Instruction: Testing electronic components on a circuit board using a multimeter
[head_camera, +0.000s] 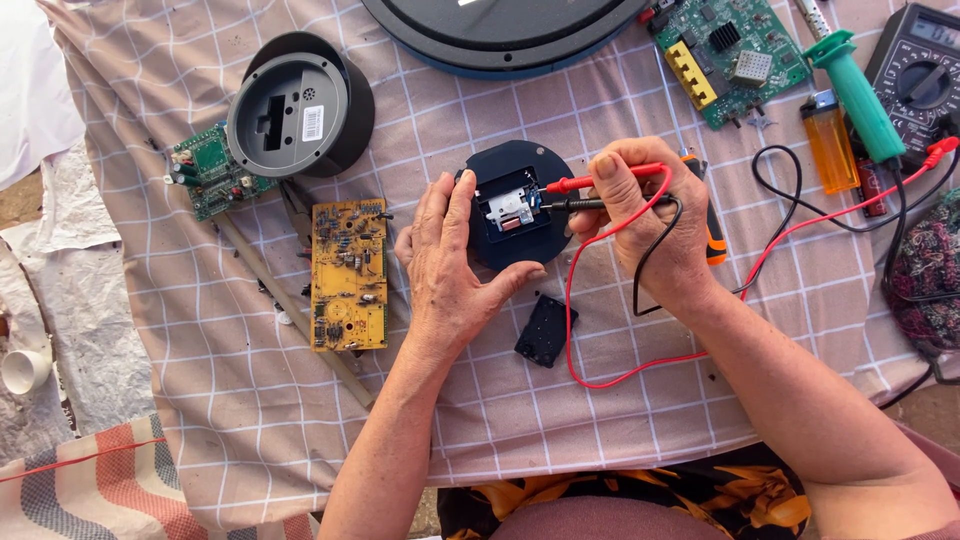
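Nearby, small black lid (546, 330) lies on checked cloth (600, 410), low middle. Left hand (450, 265) curled around round dark case (515, 205), mid frame. Right hand (655, 220) pinches red probe (600, 181) and black probe (580, 204), tips inside case. Farther up right: green board (725, 55), meter (920, 70).
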